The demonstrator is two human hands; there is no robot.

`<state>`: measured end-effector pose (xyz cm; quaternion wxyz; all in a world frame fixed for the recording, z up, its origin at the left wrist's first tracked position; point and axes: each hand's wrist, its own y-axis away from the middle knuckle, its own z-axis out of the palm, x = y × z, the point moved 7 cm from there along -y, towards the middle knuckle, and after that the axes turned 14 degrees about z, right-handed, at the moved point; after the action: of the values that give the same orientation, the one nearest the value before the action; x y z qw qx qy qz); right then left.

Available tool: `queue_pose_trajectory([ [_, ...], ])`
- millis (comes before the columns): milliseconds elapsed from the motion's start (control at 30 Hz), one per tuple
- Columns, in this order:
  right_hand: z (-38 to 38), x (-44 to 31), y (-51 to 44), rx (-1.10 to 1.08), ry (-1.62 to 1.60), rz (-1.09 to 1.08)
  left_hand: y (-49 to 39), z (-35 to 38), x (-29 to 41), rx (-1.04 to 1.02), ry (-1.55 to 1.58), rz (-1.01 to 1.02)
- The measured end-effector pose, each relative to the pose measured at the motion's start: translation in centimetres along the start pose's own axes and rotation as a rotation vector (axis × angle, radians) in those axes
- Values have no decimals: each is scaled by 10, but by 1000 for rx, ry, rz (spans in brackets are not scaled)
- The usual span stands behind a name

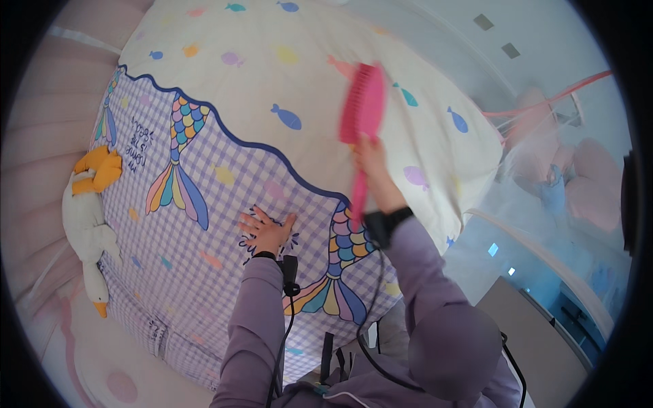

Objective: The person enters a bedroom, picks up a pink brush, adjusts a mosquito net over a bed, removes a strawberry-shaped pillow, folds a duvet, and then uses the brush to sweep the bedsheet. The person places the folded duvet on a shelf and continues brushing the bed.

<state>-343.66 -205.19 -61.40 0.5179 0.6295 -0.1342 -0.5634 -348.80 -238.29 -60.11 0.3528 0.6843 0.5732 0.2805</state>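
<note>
My right hand (372, 160) grips the handle of a pink bed brush (363, 104), whose bristled head points away from me over the cream part of the bedding. The brush looks slightly blurred. My left hand (268, 232) lies with spread fingers on the purple gingham bedcover (240, 178), which bears mermaid tails and fish, and it holds nothing. A wavy dark blue border divides the gingham from the cream fabric (316, 92).
A white plush duck (84, 219) with orange feet lies at the bed's left edge, by a pink padded headboard (46, 127). Sheer netting (530, 224) hangs on the right, with pink plush shapes behind it. Cables run from both wrists.
</note>
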Motion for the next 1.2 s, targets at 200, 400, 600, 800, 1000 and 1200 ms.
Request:
queue_pose_trajectory([
  [200, -248, 30, 147, 586, -404, 34, 4, -5, 5, -41, 9, 21],
  [400, -210, 39, 192, 454, -376, -13, 7, -6, 5, -51, -23, 4],
  [600, 3, -25, 75, -192, 40, -59, 1, 0, 2, -26, -72, -25],
  [800, -73, -90, -22, 62, -192, -16, -3, 4, -2, -4, -55, 2],
  [1000, -254, -13, 65, 289, -623, -127, 0, 1, 1, -14, -67, -12],
  [1200, -301, 103, 194, 569, -761, 193, 0, 0, 1, -3, -52, 4],
])
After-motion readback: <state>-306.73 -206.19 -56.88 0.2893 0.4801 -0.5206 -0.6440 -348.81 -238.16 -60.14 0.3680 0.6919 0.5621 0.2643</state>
